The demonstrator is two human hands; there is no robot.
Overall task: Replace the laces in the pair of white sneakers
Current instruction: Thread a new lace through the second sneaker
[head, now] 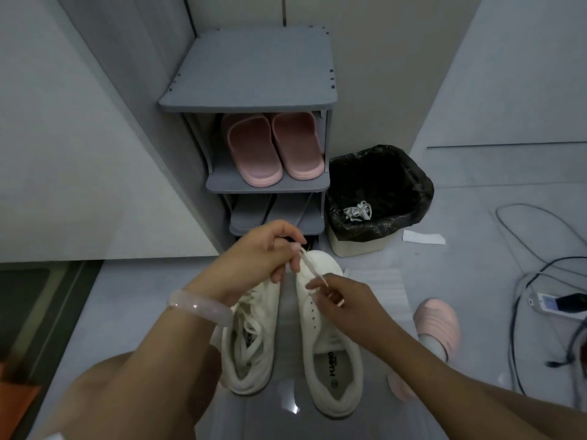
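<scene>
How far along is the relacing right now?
Done: old laces lie in the bin; the left sneaker looks laced. In hand: both hands, left and right, pinch a lace over the right sneaker. Left: its eyelets look bare.

Dim, flat indoor light, small glare spot on the glossy floor [293,408], wide-angle bending at edges, slightly soft detail

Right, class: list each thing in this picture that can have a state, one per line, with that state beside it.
Left sneaker: laced, on the floor.
Right sneaker: eyelets mostly bare, lacing just begun at the toe.
Lace: held taut between both hands.
Left hand: pinching the lace.
Right hand: pinching the lace.
Bin: lined, open, holding a bundle of laces.
Pink slippers: paired on the rack shelf.
</scene>
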